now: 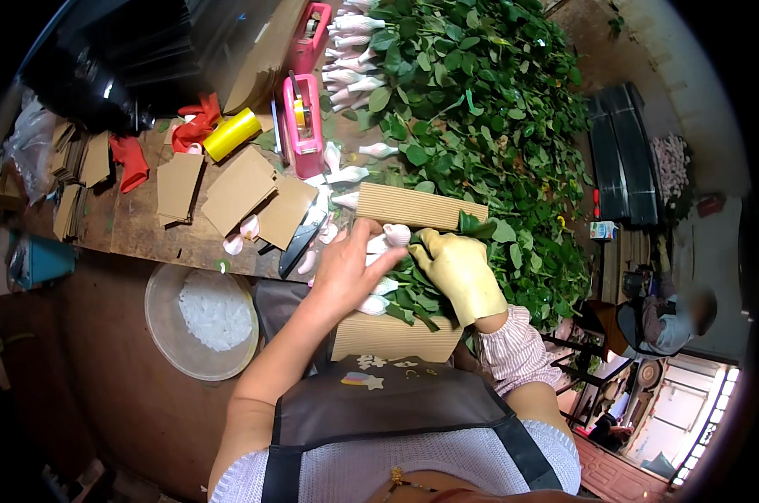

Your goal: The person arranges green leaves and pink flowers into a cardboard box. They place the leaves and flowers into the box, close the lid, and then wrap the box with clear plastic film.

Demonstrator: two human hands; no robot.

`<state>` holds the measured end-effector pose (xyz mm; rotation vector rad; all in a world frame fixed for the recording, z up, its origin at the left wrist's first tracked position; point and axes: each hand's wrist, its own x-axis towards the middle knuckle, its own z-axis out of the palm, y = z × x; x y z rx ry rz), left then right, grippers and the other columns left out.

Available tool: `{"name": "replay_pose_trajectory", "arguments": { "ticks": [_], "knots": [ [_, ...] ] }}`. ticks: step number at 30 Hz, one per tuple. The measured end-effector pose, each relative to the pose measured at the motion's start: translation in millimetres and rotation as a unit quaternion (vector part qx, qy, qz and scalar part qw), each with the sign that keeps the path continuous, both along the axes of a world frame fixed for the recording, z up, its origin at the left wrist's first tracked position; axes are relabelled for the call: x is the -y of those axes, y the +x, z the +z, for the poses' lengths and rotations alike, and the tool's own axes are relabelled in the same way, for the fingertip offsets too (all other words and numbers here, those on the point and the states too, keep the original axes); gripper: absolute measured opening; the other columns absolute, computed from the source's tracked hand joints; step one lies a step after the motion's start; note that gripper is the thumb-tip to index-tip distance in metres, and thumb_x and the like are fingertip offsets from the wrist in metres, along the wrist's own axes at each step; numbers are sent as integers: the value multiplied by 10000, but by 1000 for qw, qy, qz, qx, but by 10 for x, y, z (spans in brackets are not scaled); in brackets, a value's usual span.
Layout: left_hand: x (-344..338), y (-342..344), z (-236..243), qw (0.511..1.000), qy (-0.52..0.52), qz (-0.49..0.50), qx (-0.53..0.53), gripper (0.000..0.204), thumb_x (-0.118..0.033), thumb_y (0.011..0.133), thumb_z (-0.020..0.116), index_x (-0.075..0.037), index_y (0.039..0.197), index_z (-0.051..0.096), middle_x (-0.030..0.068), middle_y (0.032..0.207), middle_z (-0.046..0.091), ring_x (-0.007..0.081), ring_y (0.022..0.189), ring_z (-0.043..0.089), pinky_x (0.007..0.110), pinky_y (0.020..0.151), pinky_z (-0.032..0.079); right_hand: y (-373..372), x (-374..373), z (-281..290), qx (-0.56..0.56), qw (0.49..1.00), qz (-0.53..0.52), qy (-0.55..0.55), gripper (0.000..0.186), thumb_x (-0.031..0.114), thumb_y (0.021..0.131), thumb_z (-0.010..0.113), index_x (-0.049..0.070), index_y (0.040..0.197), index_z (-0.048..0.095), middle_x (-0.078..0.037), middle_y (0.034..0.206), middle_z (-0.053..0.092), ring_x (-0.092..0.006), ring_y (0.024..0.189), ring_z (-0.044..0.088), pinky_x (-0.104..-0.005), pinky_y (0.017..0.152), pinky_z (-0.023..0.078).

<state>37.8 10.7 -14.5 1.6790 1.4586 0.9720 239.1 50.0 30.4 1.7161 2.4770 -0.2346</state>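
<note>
My bare left hand curls its fingers and thumb around the white-netted heads of roses at the table's front edge. One netted rose head shows above the thumb. Beside it, my right hand, in a pale yellow glove, is closed around leafy rose stems just below the heads; its fingertips are partly hidden. A strip of corrugated cardboard lies beyond both hands. The same corrugated cardboard shows on the near side, under several netted heads and leaves.
Leafy rose stems heap across the table's right, with netted heads along their left. Pink tape dispensers, a yellow roll and cardboard pieces lie left. A tub holds white netting. Another person is far right.
</note>
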Motion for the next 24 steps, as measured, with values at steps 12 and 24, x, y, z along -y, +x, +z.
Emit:
{"name": "replay_pose_trajectory", "arguments": {
  "ticks": [12, 24],
  "knots": [
    [46, -14, 49, 991, 112, 55, -39, 208, -155, 994, 646, -25, 832, 655, 141, 763, 696, 328, 648, 690, 434, 581, 532, 92, 18, -209, -90, 993, 37, 68, 213, 329, 956, 695, 124, 1014, 703, -113, 737, 731, -313, 661, 728, -457, 574, 571],
    [382, -270, 89, 914, 63, 296, 271, 300, -73, 1079, 460, 82, 1077, 716, 175, 1139, 743, 182, 971, 703, 319, 844, 535, 62, 6, -229, -77, 996, 36, 22, 186, 285, 936, 709, 137, 1047, 691, -118, 766, 737, -329, 687, 736, -473, 583, 574]
  ]
}}
